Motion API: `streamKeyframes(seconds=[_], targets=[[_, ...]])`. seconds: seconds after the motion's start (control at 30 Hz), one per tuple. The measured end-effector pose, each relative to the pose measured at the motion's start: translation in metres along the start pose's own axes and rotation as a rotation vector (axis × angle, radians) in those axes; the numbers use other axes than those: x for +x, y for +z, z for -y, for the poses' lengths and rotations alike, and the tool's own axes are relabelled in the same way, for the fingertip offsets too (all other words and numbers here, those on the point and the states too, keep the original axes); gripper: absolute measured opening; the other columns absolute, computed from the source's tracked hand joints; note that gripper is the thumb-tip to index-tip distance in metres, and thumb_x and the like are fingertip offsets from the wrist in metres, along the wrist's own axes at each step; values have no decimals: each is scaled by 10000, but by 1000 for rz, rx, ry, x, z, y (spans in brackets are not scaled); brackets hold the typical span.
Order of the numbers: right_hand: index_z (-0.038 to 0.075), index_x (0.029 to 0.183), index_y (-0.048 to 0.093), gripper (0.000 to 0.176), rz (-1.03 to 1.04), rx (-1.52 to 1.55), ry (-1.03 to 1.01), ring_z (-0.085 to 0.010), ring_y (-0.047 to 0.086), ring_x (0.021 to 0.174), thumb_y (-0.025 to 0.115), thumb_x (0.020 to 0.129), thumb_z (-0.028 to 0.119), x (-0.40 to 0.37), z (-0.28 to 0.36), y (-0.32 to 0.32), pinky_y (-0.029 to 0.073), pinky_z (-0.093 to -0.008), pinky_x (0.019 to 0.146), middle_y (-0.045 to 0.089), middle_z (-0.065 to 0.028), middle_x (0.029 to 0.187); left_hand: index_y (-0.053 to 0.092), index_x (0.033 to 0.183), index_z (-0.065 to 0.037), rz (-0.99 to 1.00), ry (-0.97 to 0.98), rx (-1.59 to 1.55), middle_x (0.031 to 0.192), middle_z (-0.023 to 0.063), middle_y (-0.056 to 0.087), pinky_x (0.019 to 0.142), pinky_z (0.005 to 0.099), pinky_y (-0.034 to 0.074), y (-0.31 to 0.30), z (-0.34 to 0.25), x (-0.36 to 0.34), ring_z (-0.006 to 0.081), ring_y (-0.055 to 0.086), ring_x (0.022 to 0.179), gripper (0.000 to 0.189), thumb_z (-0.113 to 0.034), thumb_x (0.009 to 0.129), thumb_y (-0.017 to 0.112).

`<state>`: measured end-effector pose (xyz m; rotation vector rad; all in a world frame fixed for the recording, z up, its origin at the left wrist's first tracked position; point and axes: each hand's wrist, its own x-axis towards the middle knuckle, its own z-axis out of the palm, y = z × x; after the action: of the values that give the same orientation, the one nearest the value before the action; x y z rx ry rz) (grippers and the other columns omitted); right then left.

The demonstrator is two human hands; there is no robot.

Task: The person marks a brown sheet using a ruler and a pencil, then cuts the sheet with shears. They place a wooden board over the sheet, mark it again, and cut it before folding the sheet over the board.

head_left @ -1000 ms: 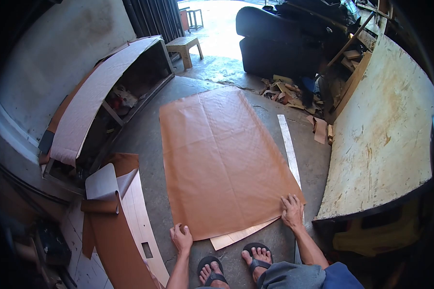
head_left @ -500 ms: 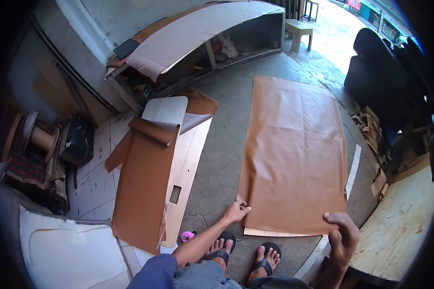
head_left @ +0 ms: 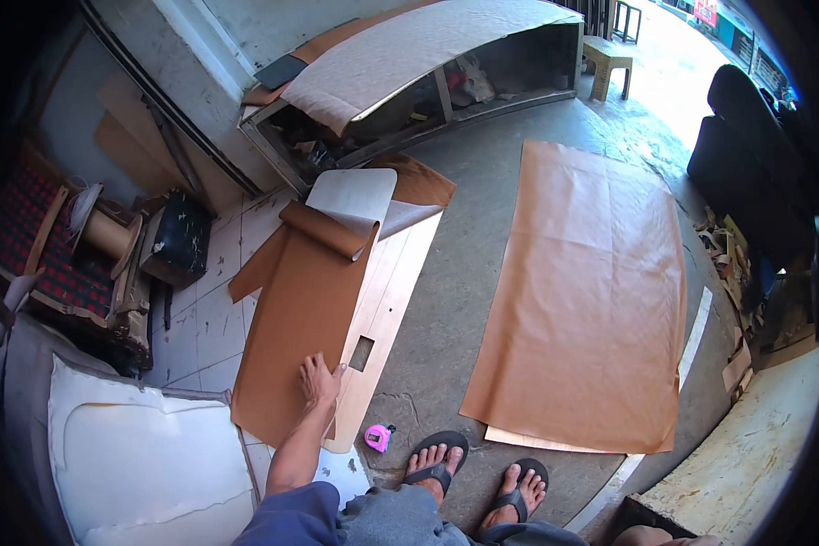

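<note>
Your left hand [head_left: 318, 380] is down flat on the brown strip [head_left: 291, 318], palm to the material and fingers spread wide, gripping nothing. That strip lies at your 11 o'clock, running lengthwise along the wooden panel [head_left: 391, 282]. Your hand sits at its near end, just at 9 o'clock of the rectangular cut-out [head_left: 362, 353]. Your right hand doesn't show, so open or closed I cannot tell.

Here's where things stand, as I read it. The near stretch of the strip lies smooth on the panel, but the far end at 12 o'clock is curled back on itself with the pale backing [head_left: 350, 193] up. A band of bare wood shows along the strip's 3 o'clock edge, so this piece looks only partly laid out.

Over at your 1 o'clock, the large brown sheet [head_left: 591, 291] looks further on. It lies flat on the concrete floor [head_left: 464, 273], with a thin board [head_left: 537, 442] peeking out under its near edge. The pink tape measure [head_left: 378, 438] sits on the floor at 9 o'clock of your left foot [head_left: 432, 460], with no hand on it.
</note>
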<state>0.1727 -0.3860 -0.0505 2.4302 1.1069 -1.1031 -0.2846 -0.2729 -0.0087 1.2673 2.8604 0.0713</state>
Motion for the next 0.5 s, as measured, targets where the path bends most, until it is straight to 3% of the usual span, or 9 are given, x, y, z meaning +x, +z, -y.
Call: streamKeyframes(seconds=[0.07,0.17,0.3,0.37,0.5], targets=[[95,1518,368,858,-9,-5,-4,-311,215,1495,180,952,712,3,-1,6,47,-422,1221,312,-161,1582,493,1269,-55,157,115,4,1264,186,509,943,580,476,-5,3,9,421,554,1157,485,-294,884,667],[96,1518,369,858,-69,-35,-77,-308,215,1496,184,950,712,21,-20,30,49,-422,1221,312,-159,1583,494,1255,-54,121,223,232,1271,183,506,917,557,497,-5,-2,22,415,576,1136,425,-215,886,627],[93,1515,373,866,-61,-17,5,-318,218,1494,178,948,718,12,-14,20,46,-424,1221,308,-175,1580,505,1276,-64,119,263,144,1289,171,502,890,525,522,-27,-17,22,394,590,1128,402,-130,886,578],[89,1514,375,865,-57,8,-7,-327,225,1490,175,952,714,3,-6,11,47,-430,1220,313,-176,1577,514,1303,-80,-154,289,228,1302,159,499,861,489,539,-34,-5,24,370,600,1113,400,-87,904,547],[69,1501,392,881,-27,25,-24,-341,229,1485,162,951,717,-11,5,-8,51,-442,1217,335,-185,1565,531,1297,-99,-507,384,284,1285,159,503,877,457,523,-80,27,52,346,571,1150,379,-44,923,507]])
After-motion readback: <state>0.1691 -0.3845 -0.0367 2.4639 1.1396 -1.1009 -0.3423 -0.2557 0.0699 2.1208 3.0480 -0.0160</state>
